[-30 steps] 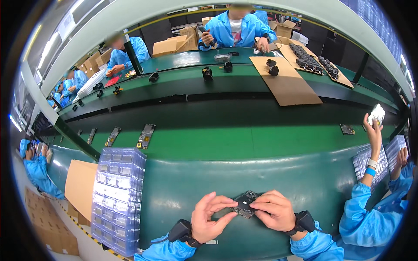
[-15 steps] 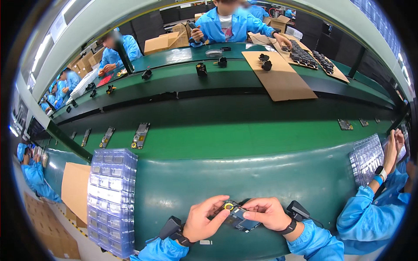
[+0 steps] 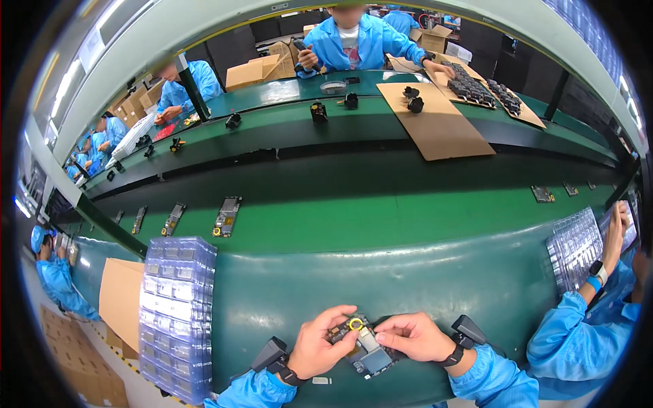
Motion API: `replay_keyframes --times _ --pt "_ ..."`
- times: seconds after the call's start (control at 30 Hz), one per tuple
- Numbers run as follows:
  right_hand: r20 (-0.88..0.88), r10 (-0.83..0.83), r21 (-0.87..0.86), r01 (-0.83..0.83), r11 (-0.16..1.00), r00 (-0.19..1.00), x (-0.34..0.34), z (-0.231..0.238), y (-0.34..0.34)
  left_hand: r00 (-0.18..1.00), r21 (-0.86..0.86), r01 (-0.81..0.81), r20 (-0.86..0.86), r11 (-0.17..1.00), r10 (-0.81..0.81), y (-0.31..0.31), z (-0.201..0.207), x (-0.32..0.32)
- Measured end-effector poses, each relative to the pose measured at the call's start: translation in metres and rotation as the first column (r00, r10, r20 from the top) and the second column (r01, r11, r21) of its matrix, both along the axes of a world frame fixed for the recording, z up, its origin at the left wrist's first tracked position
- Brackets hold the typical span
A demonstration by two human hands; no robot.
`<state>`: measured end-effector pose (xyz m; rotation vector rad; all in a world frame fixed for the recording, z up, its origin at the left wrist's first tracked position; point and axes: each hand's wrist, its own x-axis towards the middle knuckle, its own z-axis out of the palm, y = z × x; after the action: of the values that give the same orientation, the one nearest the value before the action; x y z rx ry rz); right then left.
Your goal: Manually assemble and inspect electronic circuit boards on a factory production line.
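Observation:
A dark circuit board (image 3: 362, 348) with a yellow ring near its top and a grey-blue rectangular panel lower down is held tilted above the green bench. My left hand (image 3: 322, 342) grips its upper left, thumb beside the yellow ring. At the board's right edge, my right hand (image 3: 416, 337) is closed, with thumb and forefinger pinching near a pale strip on the board. Whether a small part also lies between those fingertips cannot be made out. On the bench by my left wrist lies a small pale strip (image 3: 322, 381).
Stacked clear plastic trays (image 3: 178, 319) stand left, beside a cardboard box (image 3: 121, 299). Ahead, a green conveyor (image 3: 326, 211) carries similar boards (image 3: 227, 216). Beyond it are black parts (image 3: 319, 112) and a cardboard sheet (image 3: 439, 126). A co-worker's blue sleeve (image 3: 585, 333) is close at right.
The board has turned, its lower end swinging left. My right thumb has slid off the panel to the board's right edge, and a pale strip there has come into sight.

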<state>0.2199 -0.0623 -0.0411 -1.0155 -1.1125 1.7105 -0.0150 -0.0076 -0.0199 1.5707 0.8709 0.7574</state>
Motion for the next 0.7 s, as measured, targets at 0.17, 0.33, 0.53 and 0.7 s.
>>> replay_keyframes --times 0.17,0.33,0.53,0.7 --pt "0.259 0.213 -0.040 -0.209 0.977 0.942 0.010 0.017 0.012 0.997 -0.081 0.067 -0.037 0.994 -0.071 0.000 0.003 -0.003" --pt "0.126 0.095 -0.186 -0.071 0.980 0.987 0.015 0.005 0.023 0.983 0.091 -0.169 0.089 0.981 0.161 0.014 -0.020 -0.002" --pt "-0.269 -0.379 -0.185 0.339 0.922 0.885 -0.005 -0.005 0.112 0.931 0.111 -0.349 0.153 0.931 0.331 0.039 -0.033 -0.011" --pt "-0.294 -0.508 -0.077 0.509 0.857 0.810 -0.030 0.003 0.168 0.924 0.110 -0.369 0.155 0.923 0.350 0.047 -0.037 -0.008"
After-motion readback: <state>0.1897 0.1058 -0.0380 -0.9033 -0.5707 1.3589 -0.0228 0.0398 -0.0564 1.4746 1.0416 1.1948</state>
